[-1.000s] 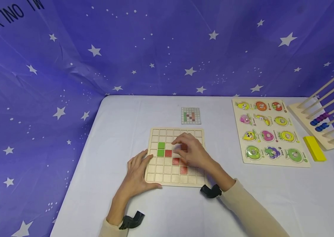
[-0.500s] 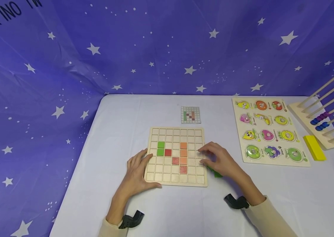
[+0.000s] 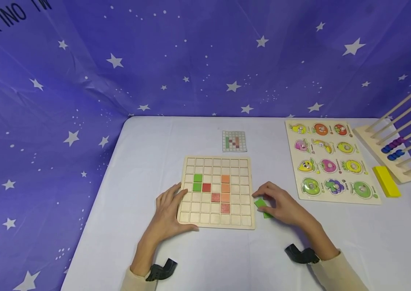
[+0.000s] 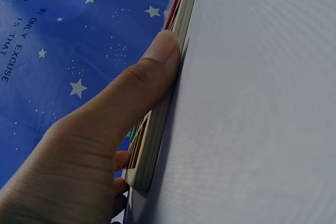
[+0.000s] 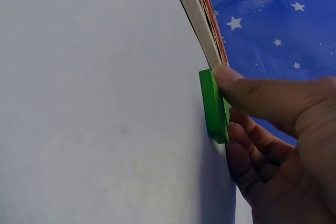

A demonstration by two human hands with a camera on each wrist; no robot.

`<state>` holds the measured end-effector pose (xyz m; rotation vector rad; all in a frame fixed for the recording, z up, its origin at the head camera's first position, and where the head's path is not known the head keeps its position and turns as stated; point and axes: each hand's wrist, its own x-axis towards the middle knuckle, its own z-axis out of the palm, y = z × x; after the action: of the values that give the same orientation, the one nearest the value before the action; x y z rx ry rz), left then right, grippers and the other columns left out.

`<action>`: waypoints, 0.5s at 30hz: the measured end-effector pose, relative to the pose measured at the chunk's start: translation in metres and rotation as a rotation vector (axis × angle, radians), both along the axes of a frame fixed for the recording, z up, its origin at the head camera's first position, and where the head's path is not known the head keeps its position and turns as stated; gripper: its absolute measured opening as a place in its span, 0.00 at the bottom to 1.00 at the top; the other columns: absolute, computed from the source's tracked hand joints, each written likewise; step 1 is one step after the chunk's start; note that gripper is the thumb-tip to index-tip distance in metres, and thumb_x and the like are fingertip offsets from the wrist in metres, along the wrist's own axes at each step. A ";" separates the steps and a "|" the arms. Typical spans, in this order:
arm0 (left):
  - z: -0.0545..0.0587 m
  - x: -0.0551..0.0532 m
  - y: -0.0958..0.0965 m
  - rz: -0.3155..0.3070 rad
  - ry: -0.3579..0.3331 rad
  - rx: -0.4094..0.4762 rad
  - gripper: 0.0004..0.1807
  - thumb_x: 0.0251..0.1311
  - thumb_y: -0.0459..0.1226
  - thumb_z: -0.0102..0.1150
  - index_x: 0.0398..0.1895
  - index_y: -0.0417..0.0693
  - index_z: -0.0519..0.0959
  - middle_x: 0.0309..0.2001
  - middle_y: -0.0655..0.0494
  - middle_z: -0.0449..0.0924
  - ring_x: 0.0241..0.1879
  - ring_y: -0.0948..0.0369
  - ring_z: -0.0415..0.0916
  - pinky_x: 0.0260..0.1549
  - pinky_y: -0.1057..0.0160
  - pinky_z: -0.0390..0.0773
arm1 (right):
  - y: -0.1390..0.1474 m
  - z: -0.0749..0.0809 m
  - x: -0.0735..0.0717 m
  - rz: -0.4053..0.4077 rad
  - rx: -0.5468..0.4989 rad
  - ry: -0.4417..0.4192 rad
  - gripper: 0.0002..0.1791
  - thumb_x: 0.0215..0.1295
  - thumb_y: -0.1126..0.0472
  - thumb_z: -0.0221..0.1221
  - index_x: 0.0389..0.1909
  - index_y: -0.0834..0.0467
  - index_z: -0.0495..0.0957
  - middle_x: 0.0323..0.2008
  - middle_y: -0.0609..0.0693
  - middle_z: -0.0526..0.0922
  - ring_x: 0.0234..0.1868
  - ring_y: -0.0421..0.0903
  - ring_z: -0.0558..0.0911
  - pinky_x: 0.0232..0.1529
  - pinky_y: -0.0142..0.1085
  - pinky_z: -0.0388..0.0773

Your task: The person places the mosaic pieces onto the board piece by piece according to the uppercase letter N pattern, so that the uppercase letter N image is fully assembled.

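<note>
In the head view, a square wooden grid board [image 3: 205, 218] lies on the table, with two green tiles [image 3: 198, 182], three orange tiles [image 3: 225, 188] and three dark red tiles [image 3: 215, 197] in its cells. My left hand [image 3: 168, 213] holds its near left corner, thumb along the front edge and fingers at the left side. Beside the board's right edge, my right hand [image 3: 282, 205] is over loose green tiles [image 3: 260, 203]. Its thumb touches a green tile [image 5: 212, 106] in the right wrist view, while the index finger is largely hidden there.
Behind the board lies a small pattern card [image 3: 234, 141] with a coloured grid. To the right are a fruit puzzle board [image 3: 314, 155], a yellow block [image 3: 386, 182] and a wooden peg stand [image 3: 369, 139] with purple and blue beads.
My right hand has moved off the board, rightward and nearer to me, to the loose green tiles, uncovering the orange tiles. My left hand has stayed at the corner.
</note>
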<state>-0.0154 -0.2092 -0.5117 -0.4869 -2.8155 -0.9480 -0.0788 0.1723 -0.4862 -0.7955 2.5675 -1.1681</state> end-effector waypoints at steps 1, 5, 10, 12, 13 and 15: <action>0.000 0.000 0.000 0.001 0.001 -0.001 0.64 0.21 0.63 0.81 0.68 0.46 0.67 0.73 0.42 0.57 0.70 0.47 0.55 0.60 0.48 0.52 | 0.000 0.000 0.000 -0.005 0.003 -0.003 0.21 0.51 0.66 0.73 0.47 0.53 0.82 0.45 0.43 0.78 0.41 0.40 0.75 0.44 0.30 0.75; 0.000 0.000 0.000 0.000 0.004 -0.002 0.64 0.21 0.63 0.80 0.68 0.46 0.67 0.73 0.42 0.57 0.69 0.47 0.56 0.60 0.48 0.52 | -0.003 -0.001 -0.001 -0.040 0.005 0.017 0.19 0.52 0.66 0.72 0.46 0.54 0.81 0.42 0.43 0.78 0.38 0.40 0.74 0.39 0.29 0.73; -0.001 0.000 0.000 -0.003 0.010 -0.006 0.64 0.21 0.64 0.80 0.68 0.45 0.67 0.73 0.42 0.57 0.69 0.46 0.56 0.60 0.47 0.53 | -0.004 -0.005 -0.003 -0.083 0.011 0.085 0.17 0.51 0.66 0.72 0.43 0.55 0.82 0.39 0.44 0.78 0.35 0.39 0.74 0.36 0.29 0.73; -0.002 0.000 0.000 -0.003 0.011 -0.006 0.65 0.21 0.64 0.80 0.68 0.46 0.67 0.73 0.42 0.57 0.69 0.47 0.56 0.60 0.47 0.52 | -0.003 -0.007 -0.003 -0.091 0.018 0.099 0.17 0.51 0.65 0.73 0.43 0.55 0.82 0.39 0.44 0.78 0.36 0.38 0.74 0.37 0.28 0.74; -0.002 0.000 0.000 -0.003 0.012 -0.006 0.65 0.21 0.64 0.80 0.68 0.46 0.67 0.73 0.42 0.57 0.69 0.47 0.56 0.60 0.47 0.52 | -0.003 -0.007 -0.003 -0.093 0.020 0.100 0.17 0.51 0.65 0.73 0.43 0.55 0.82 0.40 0.44 0.78 0.36 0.38 0.74 0.37 0.28 0.74; -0.002 0.000 0.000 -0.004 0.014 -0.006 0.65 0.21 0.64 0.80 0.68 0.45 0.67 0.73 0.42 0.57 0.69 0.47 0.56 0.60 0.47 0.52 | -0.002 -0.007 -0.002 -0.088 0.019 0.097 0.18 0.50 0.65 0.73 0.43 0.54 0.82 0.41 0.44 0.78 0.37 0.38 0.75 0.39 0.28 0.75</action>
<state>-0.0157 -0.2093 -0.5133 -0.4976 -2.8069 -0.9333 -0.0813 0.1707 -0.4932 -0.7606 2.7138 -1.1547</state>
